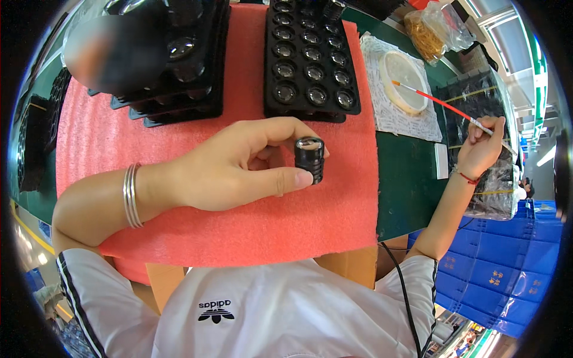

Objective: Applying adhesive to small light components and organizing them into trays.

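Observation:
Between the thumb and index finger of my left hand [233, 167] is a short black ribbed lens barrel [310, 164], held upright over the red foam mat with its glassy end up. My right hand [482, 146], out to the right, grips a thin paintbrush [444, 104] with a red handle. Its orange-brown tip points left, above a round white dish [409, 68] with a cream rim. The dish rests on a patterned cloth [412, 125]. Beyond my left hand, a black tray [304, 111] holds rows of round lens pieces.
A stack of black trays [179, 112] stands at the far left of the red foam mat [239, 232]; a blurred patch covers part of it. A bag of yellowish bands [427, 36] lies far right. Wrapped black trays [477, 101] and blue crates [495, 268] are on the right.

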A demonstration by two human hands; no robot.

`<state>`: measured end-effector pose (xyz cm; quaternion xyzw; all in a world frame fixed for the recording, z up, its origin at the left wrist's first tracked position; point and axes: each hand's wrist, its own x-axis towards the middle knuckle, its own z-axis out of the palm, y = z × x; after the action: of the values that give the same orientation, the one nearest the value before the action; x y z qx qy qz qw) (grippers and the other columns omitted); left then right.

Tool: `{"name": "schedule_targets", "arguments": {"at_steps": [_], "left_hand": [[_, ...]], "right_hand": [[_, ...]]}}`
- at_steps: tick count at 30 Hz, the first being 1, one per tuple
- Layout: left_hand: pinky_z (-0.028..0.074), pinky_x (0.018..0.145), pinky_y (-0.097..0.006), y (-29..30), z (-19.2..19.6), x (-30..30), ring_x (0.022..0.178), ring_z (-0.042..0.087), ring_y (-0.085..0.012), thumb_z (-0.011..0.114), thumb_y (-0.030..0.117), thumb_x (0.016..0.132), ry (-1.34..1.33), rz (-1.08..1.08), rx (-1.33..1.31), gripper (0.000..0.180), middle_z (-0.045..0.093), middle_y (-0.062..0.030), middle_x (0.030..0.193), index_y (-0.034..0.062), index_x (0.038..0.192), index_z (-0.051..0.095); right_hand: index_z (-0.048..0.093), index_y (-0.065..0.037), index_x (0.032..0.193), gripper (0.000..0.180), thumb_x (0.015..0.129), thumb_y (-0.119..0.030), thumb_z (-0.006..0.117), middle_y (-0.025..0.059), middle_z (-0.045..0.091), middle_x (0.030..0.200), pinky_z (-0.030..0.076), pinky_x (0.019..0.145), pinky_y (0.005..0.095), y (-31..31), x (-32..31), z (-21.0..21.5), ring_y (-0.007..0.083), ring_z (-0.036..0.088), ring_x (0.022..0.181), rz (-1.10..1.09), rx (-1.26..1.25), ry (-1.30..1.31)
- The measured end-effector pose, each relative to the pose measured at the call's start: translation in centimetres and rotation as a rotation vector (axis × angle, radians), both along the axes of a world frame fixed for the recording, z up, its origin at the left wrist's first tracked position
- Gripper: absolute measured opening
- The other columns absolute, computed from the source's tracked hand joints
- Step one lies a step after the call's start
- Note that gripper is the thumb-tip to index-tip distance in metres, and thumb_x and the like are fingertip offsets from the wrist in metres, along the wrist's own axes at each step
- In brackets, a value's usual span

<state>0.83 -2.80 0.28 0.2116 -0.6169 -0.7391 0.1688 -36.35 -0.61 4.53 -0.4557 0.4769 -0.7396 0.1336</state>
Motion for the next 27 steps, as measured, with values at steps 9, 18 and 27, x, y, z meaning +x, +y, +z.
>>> {"name": "schedule_targets", "arguments": {"at_steps": [9,18,27], "left_hand": [[0.046,0.059,-0.023,0.7,0.3,0.3,0.07,0.056,-0.0102,0.062,0.013,0.077,-0.138,-0.061,-0.529,0.033,0.057,-0.0045,0.085,0.004,0.107,0.051],[0.049,0.059,-0.029,1.0,0.6,0.1,0.07,0.06,-0.019,0.063,0.019,0.076,-0.157,-0.084,-0.653,0.033,0.058,-0.0078,0.087,0.0068,0.104,0.051],[0.049,0.065,-0.031,1.7,4.5,2.2,0.078,0.061,-0.0181,0.068,0.013,0.066,-0.003,0.115,-1.326,0.027,0.061,-0.007,0.09,0.0075,0.092,0.06]], "right_hand": [[0.045,-0.004,0.063,0.035,0.091,-0.024,0.041,0.0028,0.035,0.054,0.022,0.042,0.0219,-0.4,-0.9,-0.5,0.009,0.03,0.046,-0.035,-0.085,-0.016],[0.045,-0.005,0.062,0.033,0.09,-0.023,0.045,0.0019,0.037,0.055,0.023,0.044,0.0226,-0.3,-1.5,-0.5,0.0085,0.03,0.045,-0.127,-0.06,-0.073],[0.045,-0.006,0.062,0.035,0.089,-0.028,0.046,0.0,0.035,0.049,0.021,0.04,0.0216,-1.5,-1.7,-1.3,0.0072,0.03,0.042,-0.121,-0.008,-0.103]]}}
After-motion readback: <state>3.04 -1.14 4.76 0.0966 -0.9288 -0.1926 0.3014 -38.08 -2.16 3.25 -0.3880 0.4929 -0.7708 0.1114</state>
